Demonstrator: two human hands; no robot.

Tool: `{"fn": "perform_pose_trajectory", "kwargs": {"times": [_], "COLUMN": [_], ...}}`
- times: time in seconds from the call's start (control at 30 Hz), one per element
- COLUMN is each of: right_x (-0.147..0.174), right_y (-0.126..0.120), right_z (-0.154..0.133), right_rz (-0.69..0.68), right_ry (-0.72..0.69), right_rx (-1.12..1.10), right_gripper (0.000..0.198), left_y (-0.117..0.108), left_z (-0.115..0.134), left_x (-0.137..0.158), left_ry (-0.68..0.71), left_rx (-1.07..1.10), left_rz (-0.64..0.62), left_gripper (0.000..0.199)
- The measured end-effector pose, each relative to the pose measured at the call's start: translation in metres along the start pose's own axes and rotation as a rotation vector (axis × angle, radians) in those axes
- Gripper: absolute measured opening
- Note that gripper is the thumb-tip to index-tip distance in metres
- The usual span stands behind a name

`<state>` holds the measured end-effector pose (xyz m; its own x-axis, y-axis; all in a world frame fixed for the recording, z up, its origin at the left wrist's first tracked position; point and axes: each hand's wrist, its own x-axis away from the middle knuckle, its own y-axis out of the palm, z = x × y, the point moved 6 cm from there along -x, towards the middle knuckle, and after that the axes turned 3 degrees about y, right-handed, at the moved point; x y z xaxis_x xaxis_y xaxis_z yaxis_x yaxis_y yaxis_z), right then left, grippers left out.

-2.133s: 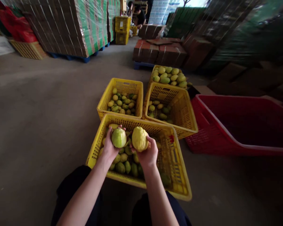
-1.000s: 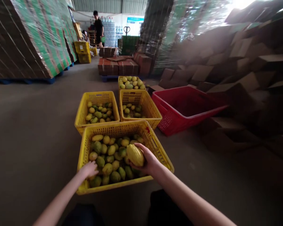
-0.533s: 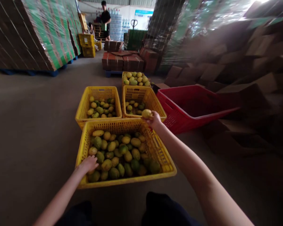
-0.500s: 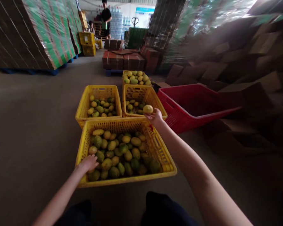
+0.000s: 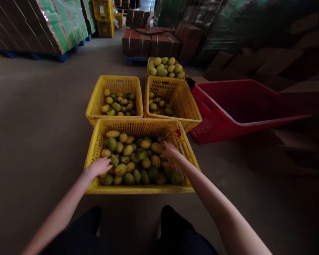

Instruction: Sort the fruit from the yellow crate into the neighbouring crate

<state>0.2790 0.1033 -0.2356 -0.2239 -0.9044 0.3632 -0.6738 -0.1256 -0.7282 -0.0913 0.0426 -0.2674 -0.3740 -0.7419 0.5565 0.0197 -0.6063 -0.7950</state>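
At the upper left of the frame, a tall carton stack (image 5: 23,26) is borne on a blue pallet (image 5: 37,56). At the right, a red crate (image 5: 218,125) is set on the floor (image 5: 42,106). The center is taken up by the yellow front crate (image 5: 142,190), its long side laid across the frame, behind which a left rear crate (image 5: 119,84) and a right rear crate (image 5: 187,102) are placed side by side. The left hand (image 5: 99,166) is held over the front crate's left rim, its grip unclosed, fingers extended toward a green fruit (image 5: 114,160). The right hand (image 5: 171,151) is lowered into the crate's right part, beside a yellow-green fruit (image 5: 157,148); whether its grip is closed cannot be told. That fruit's long axis is laid nearly crosswise, one end pointed at the hand. At the crate's upper left, a yellow fruit (image 5: 113,134) is likewise laid crosswise.
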Motion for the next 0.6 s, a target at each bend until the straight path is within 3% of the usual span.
{"fn": "perform_pose_trajectory", "kwargs": {"times": [0.2,0.33,0.47,0.53,0.6], "right_x": [-0.014,-0.020,-0.023,-0.019,-0.009], "right_y": [0.050,0.065,0.061,0.053,0.045], "right_z": [-0.001,-0.008,-0.021,-0.031,-0.041], "right_rz": [-0.067,-0.064,-0.092,-0.122,-0.216], "right_ry": [-0.024,-0.021,-0.005,-0.025,-0.040], "right_rx": [0.263,0.295,0.270,0.156,-0.242], "right_gripper": [0.062,0.055,0.050,0.051,0.045], "left_y": [-0.003,-0.006,-0.006,-0.004,-0.003], "left_z": [0.004,0.006,0.003,0.000,-0.004], "left_x": [0.007,0.010,0.009,0.009,0.009], "left_ry": [-0.005,-0.010,-0.013,-0.017,-0.014], "left_rx": [-0.001,0.053,0.122,0.146,0.183], "left_rz": [-0.006,0.014,0.041,0.044,0.061], "left_gripper": [0.038,0.033,0.028,0.025,0.024]}}
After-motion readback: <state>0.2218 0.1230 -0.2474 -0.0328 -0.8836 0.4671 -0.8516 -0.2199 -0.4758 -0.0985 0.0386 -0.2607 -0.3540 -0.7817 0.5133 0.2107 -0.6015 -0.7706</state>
